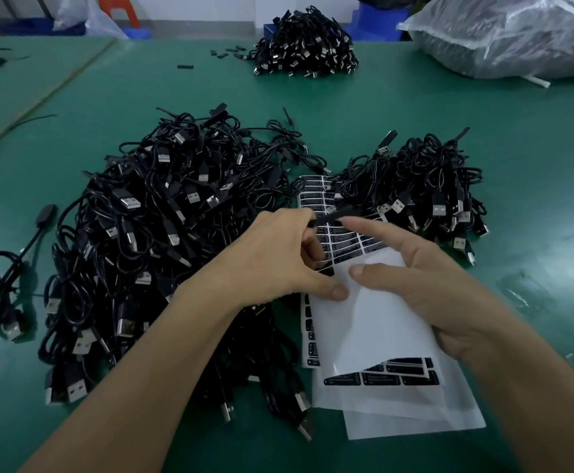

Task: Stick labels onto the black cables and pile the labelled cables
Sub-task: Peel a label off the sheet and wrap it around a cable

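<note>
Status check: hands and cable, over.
Left hand grips black cable end above label sheet. Right hand holds sheet, forefinger toward cable end. Cable piles either side, none blocking.

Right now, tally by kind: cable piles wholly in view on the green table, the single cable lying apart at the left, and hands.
Cable piles: 3 (left pile, right pile, far pile)
Single cable: 1
Hands: 2 (left hand gripping a cable end, right hand holding the label sheet)
Total: 6
</note>
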